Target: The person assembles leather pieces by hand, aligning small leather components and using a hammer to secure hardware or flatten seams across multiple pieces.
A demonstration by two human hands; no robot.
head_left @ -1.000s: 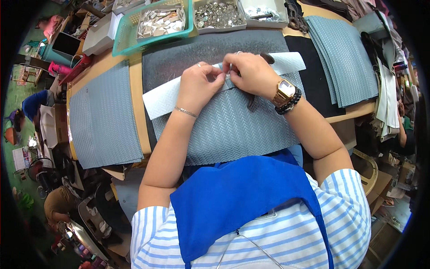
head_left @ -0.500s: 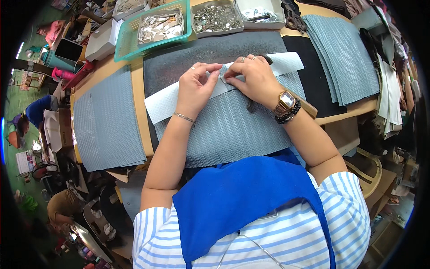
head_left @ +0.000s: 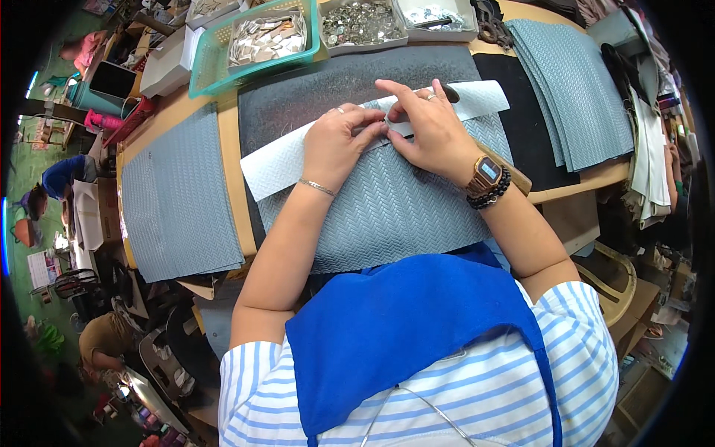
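A grey-blue sheet with an embossed herringbone weave (head_left: 402,201) lies in front of me, its far edge turned back as a white strip (head_left: 279,160). My left hand (head_left: 339,145) rests over that strip, thumb and forefinger pinched at the fold. From the other side my right hand (head_left: 436,138) meets it, thumb and a finger closing on the same spot, one finger stretched out above. What they pinch is too small to make out. Under my right hand lies a tool, mostly hidden; a dark rounded end (head_left: 450,92) and a wooden part (head_left: 519,179) show.
Grey-blue sheets lie left (head_left: 179,194) and stacked right (head_left: 573,97). At the back stand a teal basket (head_left: 212,63) holding a box of pale pieces, a box of metal parts (head_left: 361,26) and a white box (head_left: 462,33). A dark board (head_left: 313,74) lies beneath the work.
Both hands have shifted slightly right and nearer me, their fingertips coming closer together. My right hand has turned, and one of its fingers now stretches out.
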